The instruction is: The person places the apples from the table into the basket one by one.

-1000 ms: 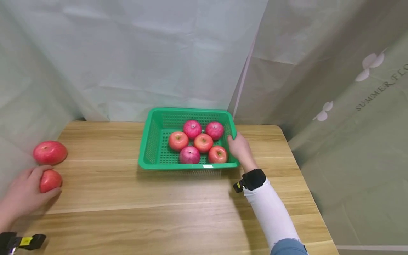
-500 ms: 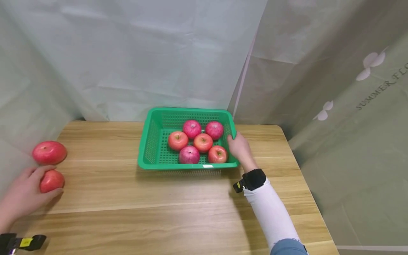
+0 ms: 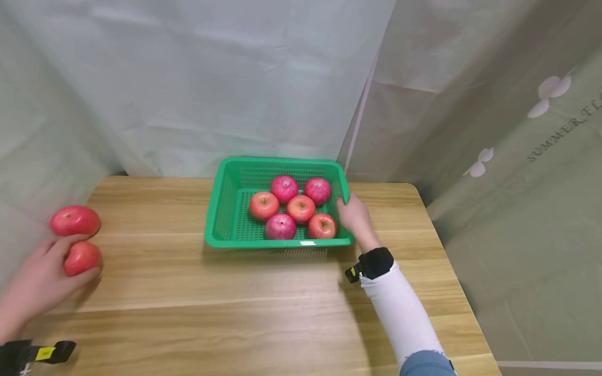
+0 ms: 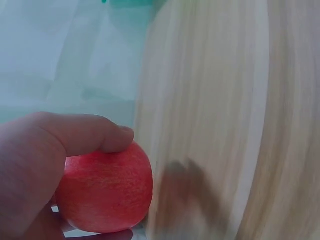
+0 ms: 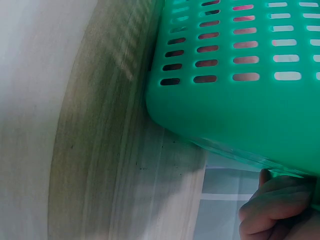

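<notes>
At the table's left side my left hand (image 3: 44, 279) grips a red apple (image 3: 83, 258), thumb on one side and fingers on the other. The left wrist view shows the same apple (image 4: 107, 192) between thumb and fingers, a shadow on the wood beside it. Just behind it lies another red apple (image 3: 75, 220). My right hand (image 3: 356, 218) holds the right rim of a green plastic basket (image 3: 217, 209). Several apples, such as a dark pink apple (image 3: 280, 227), sit inside. In the right wrist view, curled fingers (image 5: 275, 205) show at the basket's rim.
The wooden table (image 3: 226, 313) has its right edge beyond my right forearm. A pale curtain (image 3: 235, 78) hangs behind it and on both sides. The basket stands near the back edge, close to the curtain.
My left hand has moved slightly right and away from me with the apple, closer to the other apple behind it. The right hand and basket have stayed in place.
</notes>
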{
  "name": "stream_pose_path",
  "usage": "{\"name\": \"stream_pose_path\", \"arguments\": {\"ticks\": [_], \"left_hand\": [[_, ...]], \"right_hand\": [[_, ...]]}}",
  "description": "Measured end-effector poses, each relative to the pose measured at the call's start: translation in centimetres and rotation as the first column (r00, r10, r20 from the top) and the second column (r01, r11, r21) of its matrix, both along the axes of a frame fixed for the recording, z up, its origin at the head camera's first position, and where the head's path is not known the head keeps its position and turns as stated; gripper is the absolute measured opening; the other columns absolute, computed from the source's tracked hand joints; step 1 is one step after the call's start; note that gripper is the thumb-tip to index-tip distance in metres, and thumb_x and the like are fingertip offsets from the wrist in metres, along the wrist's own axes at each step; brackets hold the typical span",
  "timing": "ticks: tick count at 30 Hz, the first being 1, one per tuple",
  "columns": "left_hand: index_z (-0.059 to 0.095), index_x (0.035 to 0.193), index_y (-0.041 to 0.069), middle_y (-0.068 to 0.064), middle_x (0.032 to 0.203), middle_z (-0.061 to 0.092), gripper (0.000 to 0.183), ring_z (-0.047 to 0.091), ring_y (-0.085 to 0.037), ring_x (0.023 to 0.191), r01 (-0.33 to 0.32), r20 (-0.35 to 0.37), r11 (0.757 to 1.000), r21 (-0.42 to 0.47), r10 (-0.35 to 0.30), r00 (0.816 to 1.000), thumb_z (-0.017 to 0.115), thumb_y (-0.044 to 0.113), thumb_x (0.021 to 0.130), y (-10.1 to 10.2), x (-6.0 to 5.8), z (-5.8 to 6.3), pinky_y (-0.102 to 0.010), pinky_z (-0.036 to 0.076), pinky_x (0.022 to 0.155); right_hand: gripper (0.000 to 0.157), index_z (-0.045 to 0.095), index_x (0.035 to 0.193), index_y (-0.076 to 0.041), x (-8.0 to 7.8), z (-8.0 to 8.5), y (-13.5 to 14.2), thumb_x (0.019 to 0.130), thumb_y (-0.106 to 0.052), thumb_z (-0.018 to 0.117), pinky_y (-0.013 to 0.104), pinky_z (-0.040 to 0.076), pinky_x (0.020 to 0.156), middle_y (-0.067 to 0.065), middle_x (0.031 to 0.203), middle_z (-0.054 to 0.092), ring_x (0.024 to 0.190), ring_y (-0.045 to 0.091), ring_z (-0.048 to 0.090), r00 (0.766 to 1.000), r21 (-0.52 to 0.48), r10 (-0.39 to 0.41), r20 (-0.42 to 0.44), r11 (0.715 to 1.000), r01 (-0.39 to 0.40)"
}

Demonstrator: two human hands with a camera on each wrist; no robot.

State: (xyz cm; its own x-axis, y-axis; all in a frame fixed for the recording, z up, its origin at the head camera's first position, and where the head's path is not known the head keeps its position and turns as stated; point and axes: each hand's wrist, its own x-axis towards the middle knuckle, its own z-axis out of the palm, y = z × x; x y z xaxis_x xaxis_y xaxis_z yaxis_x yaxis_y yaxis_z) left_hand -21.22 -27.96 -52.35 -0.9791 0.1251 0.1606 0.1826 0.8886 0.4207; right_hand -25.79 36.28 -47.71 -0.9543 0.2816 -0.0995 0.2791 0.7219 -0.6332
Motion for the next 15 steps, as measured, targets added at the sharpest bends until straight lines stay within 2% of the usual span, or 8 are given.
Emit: {"name": "stream_pose_path", "arguments": {"ticks": [8, 15], "left_hand": [[0.046, 0.138, -0.014, -0.045, 0.126, 0.041, 0.079, 0.043, -0.06, 0.105, 0.066, -0.083, 0.995, 0.074, -0.06, 0.995, 0.091, 0.007, 0.076, 1.5, -0.1, 0.7, -0.076, 0.041, 0.077], [0.046, 0.139, -0.012, -0.045, 0.132, 0.04, 0.082, 0.041, -0.062, 0.111, 0.053, -0.084, 0.994, 0.1, -0.045, 0.996, 0.093, 0.007, 0.075, 2.3, -0.6, 0.8, -0.081, 0.041, 0.077]], "right_hand": [[0.05, 0.051, 0.144, 0.001, 0.2, 0.2, -0.1, 0.111, -0.036, 0.047, 0.049, 0.056, 0.084, 0.023, 0.131, 0.064, 0.111, 0.036, 0.064, 1.0, -0.013, -0.006, -0.013, 1.0, 0.006], [0.05, 0.052, 0.144, 0.0, 0.2, 0.2, -0.2, 0.11, -0.036, 0.048, 0.05, 0.056, 0.086, 0.022, 0.132, 0.064, 0.112, 0.036, 0.063, 1.0, -0.013, -0.018, -0.014, 1.0, 0.017]]}}
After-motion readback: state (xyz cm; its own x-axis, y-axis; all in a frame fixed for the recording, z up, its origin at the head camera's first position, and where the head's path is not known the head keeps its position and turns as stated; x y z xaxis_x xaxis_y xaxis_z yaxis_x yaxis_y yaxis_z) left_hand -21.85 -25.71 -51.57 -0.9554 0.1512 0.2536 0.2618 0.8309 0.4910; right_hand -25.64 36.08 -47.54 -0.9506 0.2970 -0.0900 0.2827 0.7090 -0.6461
